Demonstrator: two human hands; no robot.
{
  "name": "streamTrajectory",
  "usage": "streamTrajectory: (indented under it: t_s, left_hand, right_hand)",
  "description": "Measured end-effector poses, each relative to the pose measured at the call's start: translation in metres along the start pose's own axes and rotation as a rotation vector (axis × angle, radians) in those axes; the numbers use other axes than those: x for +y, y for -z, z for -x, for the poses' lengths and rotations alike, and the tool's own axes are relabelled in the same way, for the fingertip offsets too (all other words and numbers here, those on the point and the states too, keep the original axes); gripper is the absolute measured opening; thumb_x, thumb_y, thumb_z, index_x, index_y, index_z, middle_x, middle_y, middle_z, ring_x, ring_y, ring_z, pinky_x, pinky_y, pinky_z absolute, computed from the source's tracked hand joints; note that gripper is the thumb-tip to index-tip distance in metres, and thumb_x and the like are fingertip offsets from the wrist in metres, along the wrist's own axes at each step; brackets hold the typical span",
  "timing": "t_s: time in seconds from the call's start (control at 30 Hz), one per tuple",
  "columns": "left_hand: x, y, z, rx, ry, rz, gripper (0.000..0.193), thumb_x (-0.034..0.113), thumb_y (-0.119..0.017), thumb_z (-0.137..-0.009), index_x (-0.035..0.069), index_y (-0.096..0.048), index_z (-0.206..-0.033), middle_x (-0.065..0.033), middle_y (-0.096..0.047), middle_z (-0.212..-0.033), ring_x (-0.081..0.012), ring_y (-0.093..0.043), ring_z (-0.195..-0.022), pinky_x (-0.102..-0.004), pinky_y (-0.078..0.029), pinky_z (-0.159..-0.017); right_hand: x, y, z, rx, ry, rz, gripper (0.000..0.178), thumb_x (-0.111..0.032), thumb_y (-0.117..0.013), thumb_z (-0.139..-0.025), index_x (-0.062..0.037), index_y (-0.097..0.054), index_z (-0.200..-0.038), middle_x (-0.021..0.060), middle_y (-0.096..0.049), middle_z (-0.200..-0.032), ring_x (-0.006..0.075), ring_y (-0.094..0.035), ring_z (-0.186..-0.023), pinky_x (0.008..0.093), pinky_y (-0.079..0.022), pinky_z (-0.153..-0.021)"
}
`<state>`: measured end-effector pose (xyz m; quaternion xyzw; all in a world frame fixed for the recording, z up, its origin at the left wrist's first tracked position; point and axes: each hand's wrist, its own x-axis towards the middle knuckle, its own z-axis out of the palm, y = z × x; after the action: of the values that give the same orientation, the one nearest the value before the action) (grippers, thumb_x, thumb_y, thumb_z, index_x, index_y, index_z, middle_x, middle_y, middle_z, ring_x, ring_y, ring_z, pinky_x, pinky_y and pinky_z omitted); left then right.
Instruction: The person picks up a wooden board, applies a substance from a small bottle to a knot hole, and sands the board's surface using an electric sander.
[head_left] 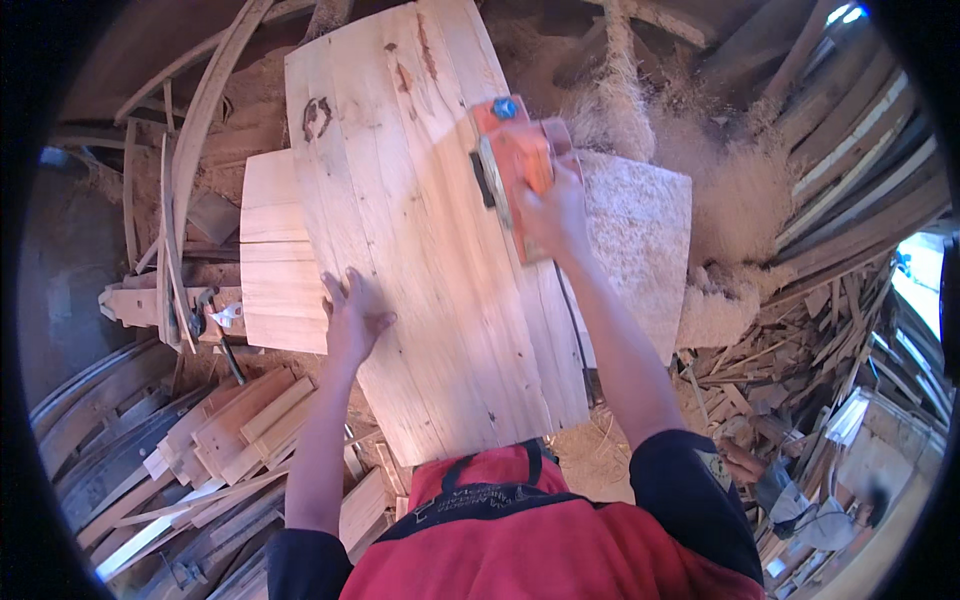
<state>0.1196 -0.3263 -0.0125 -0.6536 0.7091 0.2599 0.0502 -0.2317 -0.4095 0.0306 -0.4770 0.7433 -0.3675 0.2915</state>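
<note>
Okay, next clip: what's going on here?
A person's right hand grips an orange power planer over the right side of a joined-board wooden panel. The left hand rests open near its left edge. Another panel shows beneath, with shavings over its right end.

Taking the panel (430,330) as the dial, the left hand (352,318) rests on it between seven and eight o'clock. At two o'clock a planer (506,195) sits along its edge, under the right hand (553,200). Boards stick out beneath the panel at nine (272,255) and three (640,250). Farther out, shavings (735,215) lie at three, offcuts (790,360) toward four, stacked planks (250,430) past seven, and a hammer (226,345) at eight.
</note>
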Motion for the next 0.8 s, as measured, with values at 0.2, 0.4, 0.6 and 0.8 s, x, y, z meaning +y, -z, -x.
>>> streamTrajectory:
  t_s: [0.2,0.4,0.6,0.8]
  left_hand:
    - [-0.002,0.000,0.003,-0.005,-0.018,0.003,0.115,0.037,-0.087,-0.074,0.000,-0.016,-0.158,-0.0451,-0.009,-0.156,-0.0536,-0.009,-0.150,-0.0601,-0.020,-0.121]
    - [-0.003,-0.003,0.003,0.007,-0.013,0.054,0.113,0.031,-0.088,-0.074,0.004,-0.018,-0.159,-0.0422,-0.011,-0.157,-0.0519,-0.010,-0.150,-0.0585,-0.021,-0.121]
    - [-0.010,-0.014,-0.001,-0.005,-0.034,0.015,0.111,0.034,-0.088,-0.073,0.001,-0.023,-0.157,-0.0434,-0.016,-0.155,-0.0518,-0.013,-0.150,-0.0586,-0.019,-0.121]
    - [0.012,0.004,-0.007,-0.018,-0.026,-0.146,0.116,0.045,-0.087,-0.071,-0.006,-0.024,-0.155,-0.0370,-0.021,-0.158,-0.0500,-0.012,-0.151,-0.0494,-0.012,-0.125]
  right_hand:
    - [-0.047,-0.060,-0.181,0.061,0.038,0.038,0.057,-0.043,-0.068,-0.080,0.0103,-0.070,-0.101,0.0341,-0.069,-0.098,0.0439,-0.069,-0.102,0.0479,-0.056,-0.088]
    - [-0.049,-0.075,-0.250,0.031,0.170,0.176,0.060,-0.048,-0.065,-0.080,0.0087,-0.072,-0.099,0.0310,-0.070,-0.098,0.0417,-0.070,-0.098,0.0473,-0.056,-0.087]
    - [0.019,-0.024,-0.079,0.030,0.181,0.232,0.040,-0.030,-0.068,-0.079,-0.0015,-0.070,-0.106,0.0195,-0.073,-0.089,0.0362,-0.072,-0.087,0.0450,-0.056,-0.080]
    - [0.072,0.093,0.238,-0.073,-0.002,-0.015,0.033,-0.012,-0.073,-0.080,-0.0001,-0.067,-0.110,0.0187,-0.073,-0.098,0.0295,-0.072,-0.091,0.0386,-0.056,-0.081]
